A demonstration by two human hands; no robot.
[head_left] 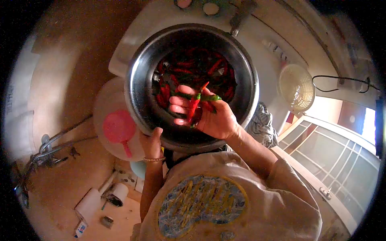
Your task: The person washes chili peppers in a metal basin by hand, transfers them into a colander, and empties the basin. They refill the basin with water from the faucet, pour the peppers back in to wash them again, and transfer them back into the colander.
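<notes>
A large metal basin [138, 108] in front of me contains many red chili peppers [185, 64], with some dark green ones among them, in what looks like dark water. My right hand [219, 118] is palm up over the near part of the basin, its fingers curled around a few red and green chilies [194, 107]. At the basin's near left side, my left hand [152, 145] grips the rim. Its thumb shows on top, while the other fingers are hidden behind the basin.
A pink dipper [119, 126] lies over a round pale tub [102, 100] left of the basin. Striped cloth [261, 126] and a cream colander [296, 88] are on the right. A faucet [236, 29] stands behind the basin, and hoses [60, 138] run along the left.
</notes>
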